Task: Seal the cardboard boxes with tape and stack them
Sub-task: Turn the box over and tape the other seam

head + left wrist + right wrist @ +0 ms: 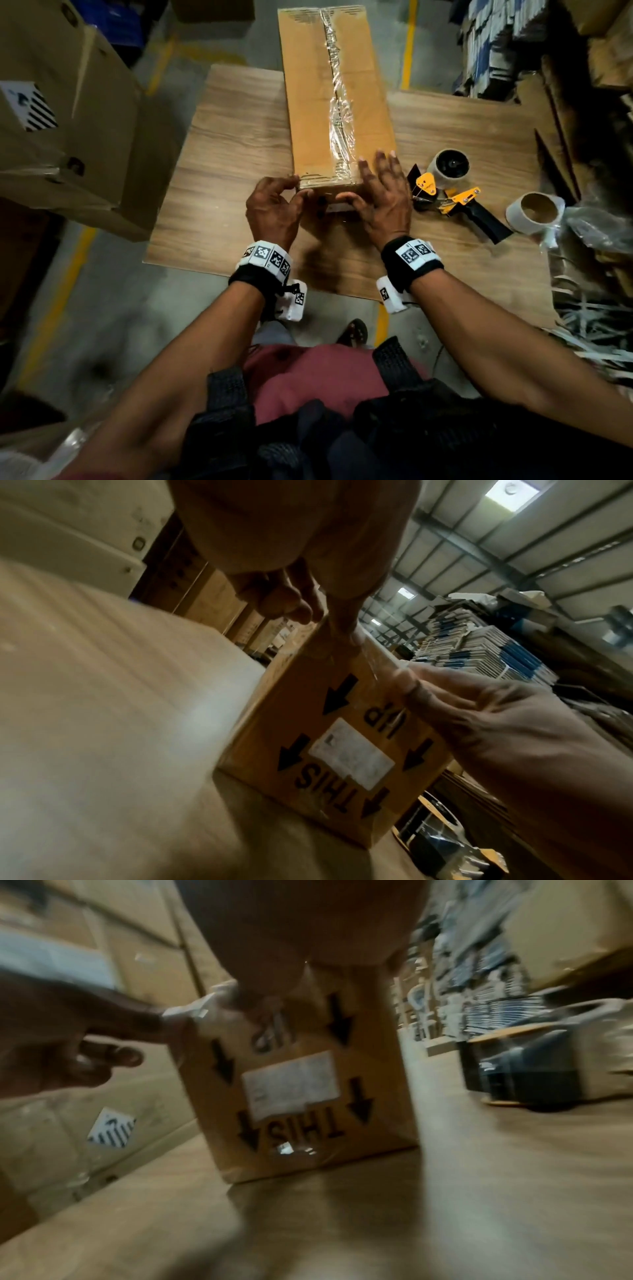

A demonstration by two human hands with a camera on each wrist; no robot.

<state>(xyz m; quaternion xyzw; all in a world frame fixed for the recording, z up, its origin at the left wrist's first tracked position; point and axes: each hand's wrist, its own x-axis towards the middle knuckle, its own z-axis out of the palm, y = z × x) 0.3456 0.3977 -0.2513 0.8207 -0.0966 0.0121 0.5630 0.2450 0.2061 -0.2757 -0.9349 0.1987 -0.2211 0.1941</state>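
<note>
The long brown cardboard box point(337, 102), taped along its top seam, lay on the wooden table point(233, 144). Its near end was pressed by the spread right hand point(380, 198) and pinched by the left hand point(274, 205). Loose, wrinkled tape could peel there.

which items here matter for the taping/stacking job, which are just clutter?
In the job:
- long cardboard box, clear tape along its top seam
- left hand and right hand, both at its near end
- tape dispenser
- large boxes stacked alongside

Lying about:
- empty tape core
- strapping scraps
- wooden table
</note>
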